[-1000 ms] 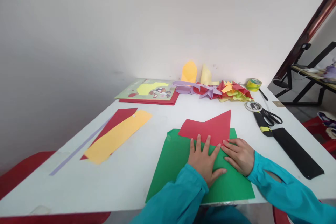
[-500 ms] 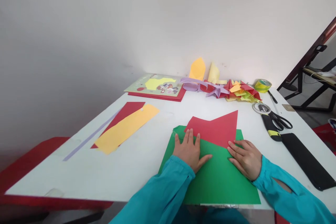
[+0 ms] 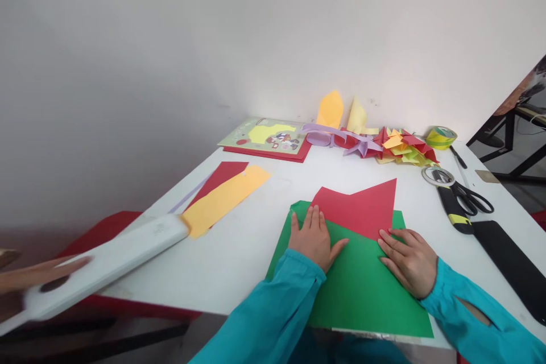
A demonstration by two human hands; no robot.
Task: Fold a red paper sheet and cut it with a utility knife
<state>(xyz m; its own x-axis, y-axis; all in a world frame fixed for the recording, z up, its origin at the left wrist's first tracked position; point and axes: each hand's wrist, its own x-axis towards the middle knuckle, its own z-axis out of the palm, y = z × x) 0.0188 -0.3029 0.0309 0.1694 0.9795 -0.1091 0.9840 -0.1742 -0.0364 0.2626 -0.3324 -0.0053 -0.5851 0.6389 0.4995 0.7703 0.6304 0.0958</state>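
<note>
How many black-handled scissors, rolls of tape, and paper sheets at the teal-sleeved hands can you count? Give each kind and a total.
Scissors with black looped handles: 1
Yellow-green round tape roll and pale round tape roll: 2
Large green paper sheet and notched red paper sheet at the left hand and right hand: 2
Total: 5

Illustrated cover [image 3: 239, 134]: I'm seeing faint lettering, too small to read.
White device [image 3: 128, 251]: pale mark, illegible to me.
</note>
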